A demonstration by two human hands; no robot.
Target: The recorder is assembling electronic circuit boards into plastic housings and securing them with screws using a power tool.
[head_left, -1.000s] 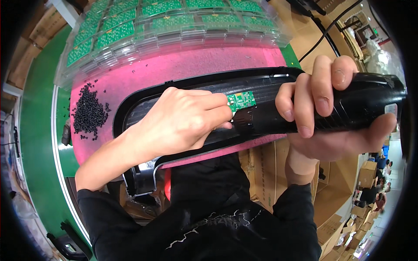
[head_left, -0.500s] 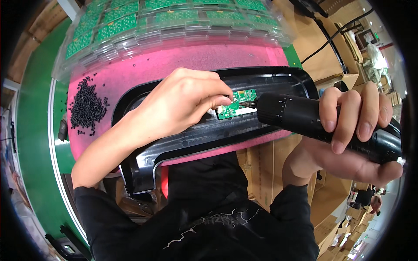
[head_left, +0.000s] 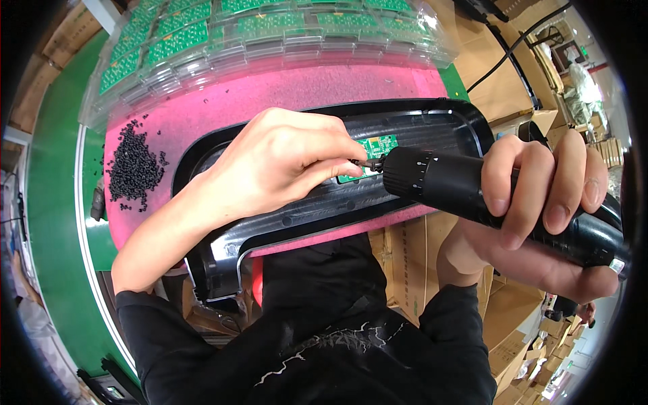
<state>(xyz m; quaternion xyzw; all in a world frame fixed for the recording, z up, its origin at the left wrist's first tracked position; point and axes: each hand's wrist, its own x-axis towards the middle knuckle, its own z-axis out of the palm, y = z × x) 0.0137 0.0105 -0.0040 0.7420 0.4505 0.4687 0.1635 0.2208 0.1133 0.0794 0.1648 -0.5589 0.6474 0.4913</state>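
Observation:
My right hand (head_left: 540, 202) wraps round a black electric screwdriver (head_left: 435, 177), its bit pointing left. My left hand (head_left: 290, 155) is closed in a pinch at the tip of the bit, on a tiny dark piece that looks like a screw, mostly hidden by the fingertips. Just beneath both lies a green circuit board (head_left: 383, 143), partly covered by my fingers and the tool. The board sits inside a long black plastic housing (head_left: 432, 125), which lies open side up.
A heap of small black screws (head_left: 137, 167) lies at the left on the pink mat (head_left: 270, 84). Stacked clear plastic trays (head_left: 283, 44) of green boards stand along the far side. Cardboard boxes (head_left: 412, 263) and a black cable (head_left: 516, 50) are at the right.
The screwdriver has shifted left and slightly down, bringing its bit to my left fingertips. My left hand has barely moved and stays pinched.

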